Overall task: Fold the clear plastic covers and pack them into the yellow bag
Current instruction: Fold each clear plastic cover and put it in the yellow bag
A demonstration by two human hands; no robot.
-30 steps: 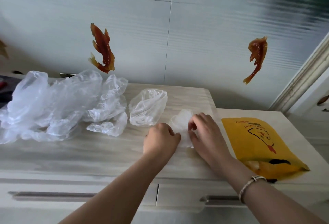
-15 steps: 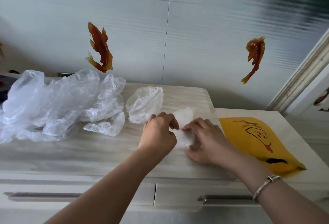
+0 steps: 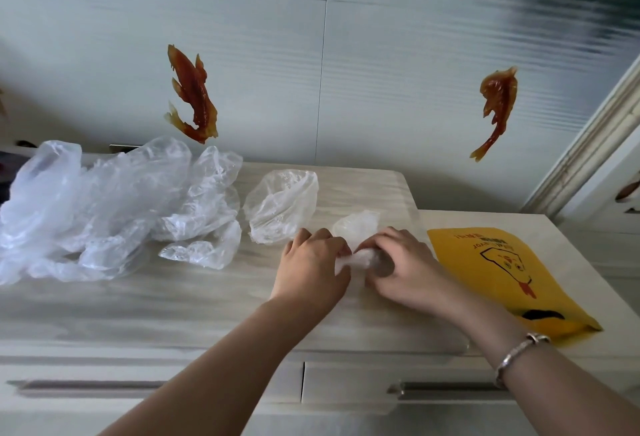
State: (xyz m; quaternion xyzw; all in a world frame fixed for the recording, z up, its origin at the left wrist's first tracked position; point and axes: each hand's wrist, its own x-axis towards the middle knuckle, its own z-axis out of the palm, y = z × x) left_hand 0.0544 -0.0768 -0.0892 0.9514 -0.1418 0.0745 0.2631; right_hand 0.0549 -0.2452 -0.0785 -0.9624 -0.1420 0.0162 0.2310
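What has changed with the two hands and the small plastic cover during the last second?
The left hand and right hand kept hold of the small clear cover and drew closer together, squeezing it from a flat sheet into a narrow roll between the fingers. The loose cover pile, the single cover and the yellow bag stayed where they were.

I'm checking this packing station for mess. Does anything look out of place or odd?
Nothing stands out. Both hands, left hand and right hand, pinch one clear cover; unfolded covers lie heaped left, yellow bag flat right.
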